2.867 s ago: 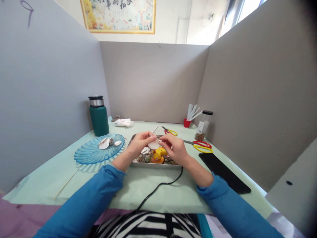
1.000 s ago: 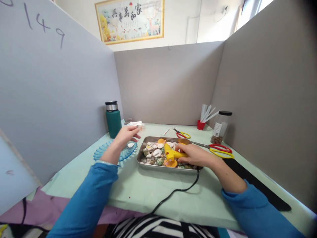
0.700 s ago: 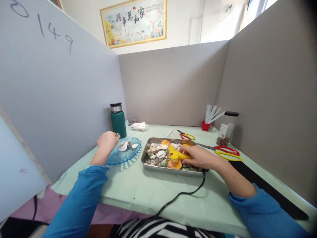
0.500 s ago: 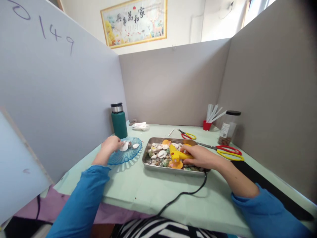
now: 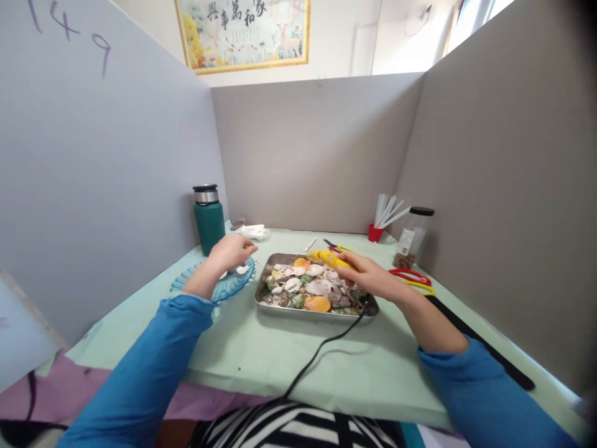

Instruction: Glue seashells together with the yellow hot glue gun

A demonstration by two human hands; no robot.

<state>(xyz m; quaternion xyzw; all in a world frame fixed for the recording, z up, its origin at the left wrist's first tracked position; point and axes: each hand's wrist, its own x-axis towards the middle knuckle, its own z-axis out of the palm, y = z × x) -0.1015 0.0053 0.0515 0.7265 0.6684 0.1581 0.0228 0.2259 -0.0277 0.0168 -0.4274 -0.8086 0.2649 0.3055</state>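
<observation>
My right hand [image 5: 366, 274] is wrapped round a yellow hot glue gun [image 5: 326, 258], its nozzle pointing left over the far side of a metal tray [image 5: 303, 312]. Shells fill that tray, among them a large white shell [image 5: 319, 287] and an orange shell [image 5: 318, 303]. A black cord [image 5: 321, 344] runs from the gun down to the near table edge. Over a blue scalloped plate [image 5: 228, 288] hovers my left hand [image 5: 232, 254], fingertips pinched together; what they hold, if anything, cannot be made out. White shells [image 5: 242, 269] lie on the plate, partly hidden by the hand.
A green bottle [image 5: 209, 224] stands behind the plate. At the back right are a red cup [image 5: 375, 233] of white sticks and a clear jar [image 5: 412, 239] with a black lid. Scissors [image 5: 413, 278] lie right of the tray. Grey panels [image 5: 317, 155] enclose the table.
My left hand has lifted off the plate's shells and moved right. My right hand has raised the glue gun toward the tray's far edge, turning its nozzle left. The head view has shifted.
</observation>
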